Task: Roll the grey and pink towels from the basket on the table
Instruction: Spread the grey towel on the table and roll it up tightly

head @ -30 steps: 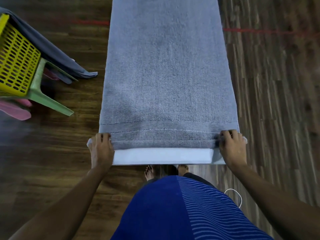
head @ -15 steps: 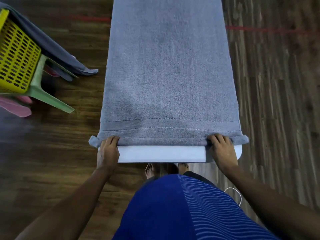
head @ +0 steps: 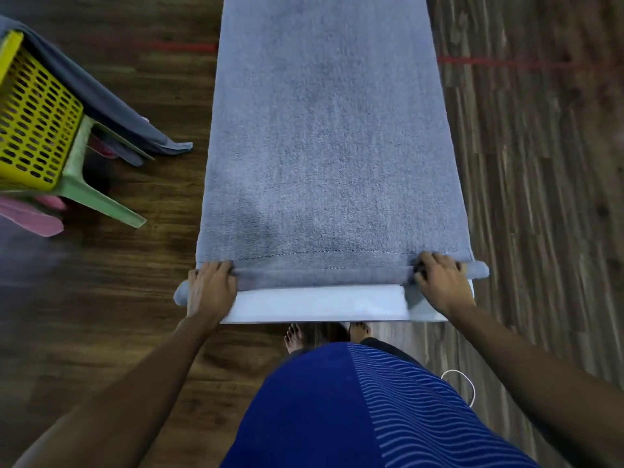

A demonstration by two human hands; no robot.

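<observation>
My left hand and right hand both curl over the grey towel roll, lower centre. Best push evenly, ends level, roll tight.

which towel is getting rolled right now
The light grey towel laid along the white table: the left grip and right grip hold its rolled near end. The darker grey towel over the yellow basket and the pink towel below it are untouched.

Left hand, right hand: fingers curled, arms outstretched.
</observation>
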